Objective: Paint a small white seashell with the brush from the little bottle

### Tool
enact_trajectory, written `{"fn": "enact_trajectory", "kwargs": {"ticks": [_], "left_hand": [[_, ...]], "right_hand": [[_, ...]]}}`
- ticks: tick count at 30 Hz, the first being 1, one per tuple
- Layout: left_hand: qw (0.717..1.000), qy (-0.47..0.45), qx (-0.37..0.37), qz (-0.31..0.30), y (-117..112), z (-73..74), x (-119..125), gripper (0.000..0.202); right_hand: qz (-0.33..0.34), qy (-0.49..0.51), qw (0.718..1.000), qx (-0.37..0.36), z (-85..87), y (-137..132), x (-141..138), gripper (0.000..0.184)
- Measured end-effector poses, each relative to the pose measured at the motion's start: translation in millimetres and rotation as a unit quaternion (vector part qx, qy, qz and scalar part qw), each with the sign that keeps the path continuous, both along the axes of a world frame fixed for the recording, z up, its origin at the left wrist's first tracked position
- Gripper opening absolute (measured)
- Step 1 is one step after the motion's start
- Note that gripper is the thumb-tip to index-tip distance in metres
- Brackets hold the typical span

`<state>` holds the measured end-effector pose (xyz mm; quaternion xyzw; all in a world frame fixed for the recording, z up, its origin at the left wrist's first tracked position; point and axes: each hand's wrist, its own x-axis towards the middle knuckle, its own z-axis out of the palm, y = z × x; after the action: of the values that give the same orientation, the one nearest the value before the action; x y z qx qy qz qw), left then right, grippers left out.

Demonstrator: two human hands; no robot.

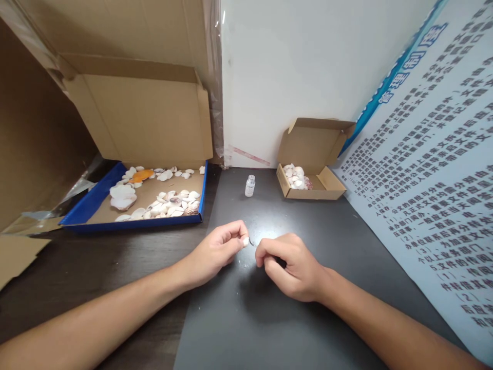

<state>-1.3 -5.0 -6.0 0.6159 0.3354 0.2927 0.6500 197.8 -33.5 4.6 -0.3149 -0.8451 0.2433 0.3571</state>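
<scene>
Head view of two bare hands meeting over a dark grey mat (316,221) laid on the dark worktop (88,267). The left hand (215,252) rests low on the mat, its grip pressed together on a small white shell (245,240) pinched between thumb and forefinger. The right hand (288,267) is curled just beside it, its grip closed on a thin dark pin (252,242) whose tip meets the shell; what the pin is exactly is too small to tell. The shell thus sits at the centre of the mat, between the two hands and just above its surface. Behind the hands, well apart, stands a small clear vial (250,185), upright, with pale contents. At rear left lies a blue-edged cardboard tray (88,203) holding many pale seashells (175,201) and one orange shell (140,176), with its lid flap raised. At rear right an open small cardboard box (325,192) holds a heap of shells (296,177). A printed poster (431,169) leans along the right side, against a white wall (308,67)
</scene>
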Motion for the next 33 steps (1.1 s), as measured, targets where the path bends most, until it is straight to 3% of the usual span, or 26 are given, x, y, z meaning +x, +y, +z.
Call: {"fn": "enact_trajectory", "kwargs": {"ticks": [6, 11, 21, 33], "left_hand": [[0.998, 0.012, 0.056, 0.005, 0.2, 0.1, -0.2, 0.020], [0.998, 0.019, 0.061, 0.011, -0.3, 0.8, -0.4, 0.012], [0.998, 0.018, 0.060, 0.014, -0.5, 2.8, 0.6, 0.014], [0.997, 0.021, 0.065, 0.026, -0.6, -1.4, 0.2, 0.020]], "right_hand": [[0.012, 0.010, 1.000, -0.015, 0.9, -1.9, -1.2, 0.018], [0.029, 0.019, 0.999, -0.042, 0.9, -3.0, -0.5, 0.019], [-0.071, 0.004, 0.997, -0.019, -0.3, 3.5, 2.0, 0.017], [-0.051, 0.026, 0.998, 0.014, 1.7, 0.4, -0.1, 0.019]]}}
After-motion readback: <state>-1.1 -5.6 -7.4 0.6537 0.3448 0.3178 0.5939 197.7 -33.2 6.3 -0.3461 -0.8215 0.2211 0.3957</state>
